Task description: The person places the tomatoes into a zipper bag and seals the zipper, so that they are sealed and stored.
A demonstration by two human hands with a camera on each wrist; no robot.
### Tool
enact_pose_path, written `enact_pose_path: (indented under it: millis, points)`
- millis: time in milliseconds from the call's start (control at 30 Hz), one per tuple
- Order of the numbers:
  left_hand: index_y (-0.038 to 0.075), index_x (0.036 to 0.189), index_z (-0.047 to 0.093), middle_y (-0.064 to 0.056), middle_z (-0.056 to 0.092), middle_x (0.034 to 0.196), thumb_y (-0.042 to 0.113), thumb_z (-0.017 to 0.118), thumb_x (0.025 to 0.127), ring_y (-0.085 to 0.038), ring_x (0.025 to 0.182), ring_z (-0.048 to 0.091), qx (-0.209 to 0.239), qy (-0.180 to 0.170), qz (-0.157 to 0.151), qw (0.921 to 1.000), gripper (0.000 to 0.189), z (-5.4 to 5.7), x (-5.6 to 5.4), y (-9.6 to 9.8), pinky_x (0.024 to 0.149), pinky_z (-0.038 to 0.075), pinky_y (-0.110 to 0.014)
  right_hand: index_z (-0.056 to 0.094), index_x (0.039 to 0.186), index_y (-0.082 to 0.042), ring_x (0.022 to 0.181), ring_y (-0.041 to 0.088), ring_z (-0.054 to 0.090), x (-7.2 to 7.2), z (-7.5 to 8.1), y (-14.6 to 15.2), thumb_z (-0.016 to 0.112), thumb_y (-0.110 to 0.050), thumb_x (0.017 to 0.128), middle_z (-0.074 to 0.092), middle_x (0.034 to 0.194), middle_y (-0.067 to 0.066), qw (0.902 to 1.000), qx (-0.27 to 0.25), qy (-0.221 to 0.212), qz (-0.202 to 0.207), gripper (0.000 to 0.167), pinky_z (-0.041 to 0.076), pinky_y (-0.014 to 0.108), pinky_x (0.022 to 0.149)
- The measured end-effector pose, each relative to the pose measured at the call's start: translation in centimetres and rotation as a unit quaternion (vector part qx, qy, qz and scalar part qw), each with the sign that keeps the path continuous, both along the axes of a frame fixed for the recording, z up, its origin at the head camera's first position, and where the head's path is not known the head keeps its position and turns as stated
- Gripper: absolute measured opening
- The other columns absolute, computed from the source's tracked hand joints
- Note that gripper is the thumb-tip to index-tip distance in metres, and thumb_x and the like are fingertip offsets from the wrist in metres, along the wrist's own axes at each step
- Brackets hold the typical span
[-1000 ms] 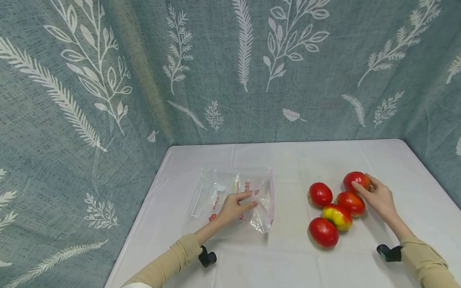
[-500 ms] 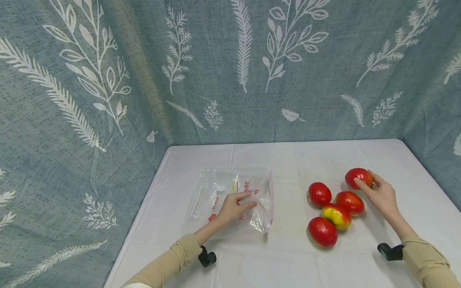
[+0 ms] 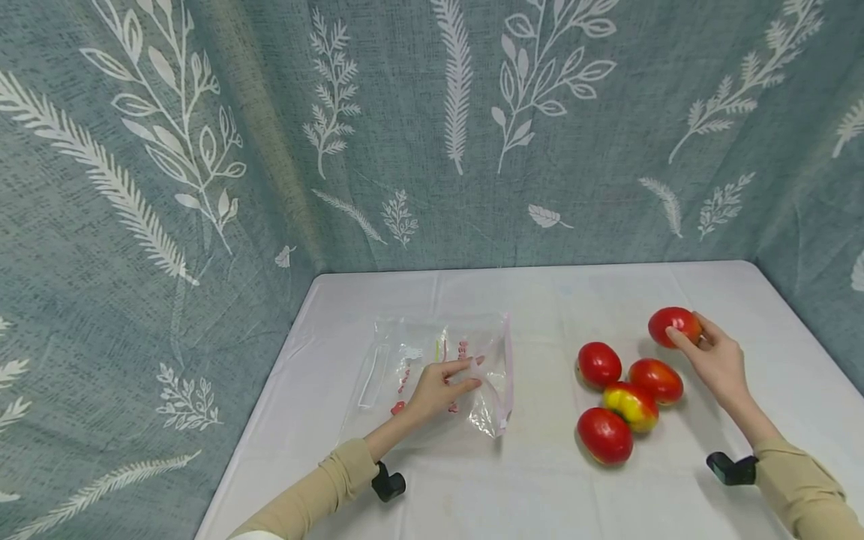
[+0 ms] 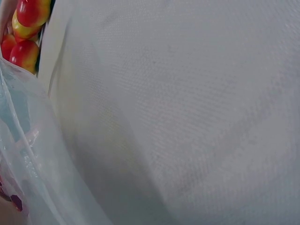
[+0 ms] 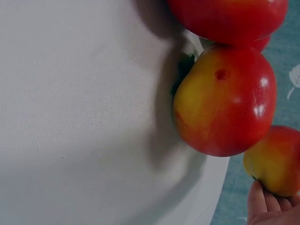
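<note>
In the head view my right hand (image 3: 717, 364) holds an oval red fruit (image 3: 674, 327) between thumb and fingers, raised off the table. The right wrist view shows this held fruit (image 5: 275, 161) yellow on its underside. Below and left of it lie a red fruit (image 3: 600, 364), a red-orange fruit (image 3: 656, 381), a yellow-and-red ribbed fruit (image 3: 632, 406) and a larger red fruit (image 3: 605, 436). My left hand (image 3: 433, 391) pinches the upper layer of a clear zip bag (image 3: 398, 352) with a pink edge and red print. In the left wrist view the bag (image 4: 47, 164) covers most of that hand.
A white cloth covers the table (image 3: 540, 487). Patterned blue-green curtain (image 3: 432, 202) hangs behind it and at both sides. Black wrist cameras protrude below each sleeve, the left camera (image 3: 388, 482) and the right camera (image 3: 731, 469).
My right hand has lifted the oval red fruit up and slightly right, away from the fruit beneath it. The left hand and bag have stayed in place.
</note>
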State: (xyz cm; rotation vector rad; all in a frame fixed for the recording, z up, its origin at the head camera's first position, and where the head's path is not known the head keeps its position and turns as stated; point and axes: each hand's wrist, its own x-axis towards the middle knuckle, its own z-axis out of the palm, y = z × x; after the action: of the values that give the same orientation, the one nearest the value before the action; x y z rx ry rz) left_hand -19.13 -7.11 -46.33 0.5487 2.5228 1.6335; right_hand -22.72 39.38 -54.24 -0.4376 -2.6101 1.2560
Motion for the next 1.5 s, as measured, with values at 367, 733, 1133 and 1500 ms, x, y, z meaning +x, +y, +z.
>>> enact_pose_path:
  millis: [367,733,1133,1500]
  points:
    - [-0.010,0.115,0.063,-0.026,0.061,0.121,0.004,0.071,0.081,0.007,0.038,0.014,-0.002,0.006,0.006,1.0000,0.037,-0.8,-0.3,0.1,0.044,0.024,-0.014,0.021,0.152,-0.017,0.128,0.041,0.045,-0.4,0.2,-0.7,0.050,-0.065,0.085,0.035,0.151,0.016,0.9998,-0.002,0.016,-0.008,0.087,0.041,0.047,0.093]
    - [-0.003,0.119,0.064,-0.019,0.061,0.124,0.015,0.074,0.081,0.004,0.040,0.017,-0.003,-0.007,0.001,1.0000,0.043,-2.8,-1.4,-0.4,0.044,0.027,-0.015,0.025,0.151,-0.020,0.124,0.040,0.048,-0.1,0.9,-2.5,0.051,-0.062,0.087,0.040,0.148,0.017,0.9994,-0.015,0.025,0.020,0.081,0.048,0.035,0.087]
    - [-0.001,0.121,0.063,-0.017,0.061,0.125,0.016,0.073,0.082,0.004,0.035,0.022,-0.003,-0.024,0.004,0.9997,0.044,-2.6,-1.3,-0.4,0.041,0.028,-0.015,0.025,0.150,-0.011,0.126,0.046,0.045,1.8,5.3,-6.4,0.054,-0.053,0.090,0.037,0.147,0.025,0.9967,-0.048,0.018,0.063,0.079,0.050,0.038,0.087]
    - [-0.002,0.120,0.063,-0.019,0.062,0.123,0.016,0.073,0.082,0.004,0.037,0.020,-0.007,-0.011,-0.001,0.9999,0.043,-2.6,-1.2,-0.5,0.041,0.025,-0.015,0.027,0.150,-0.022,0.123,0.041,0.051,0.4,2.5,-6.8,0.053,-0.062,0.086,0.041,0.147,0.017,0.9956,-0.036,0.035,0.080,0.080,0.050,0.040,0.086]
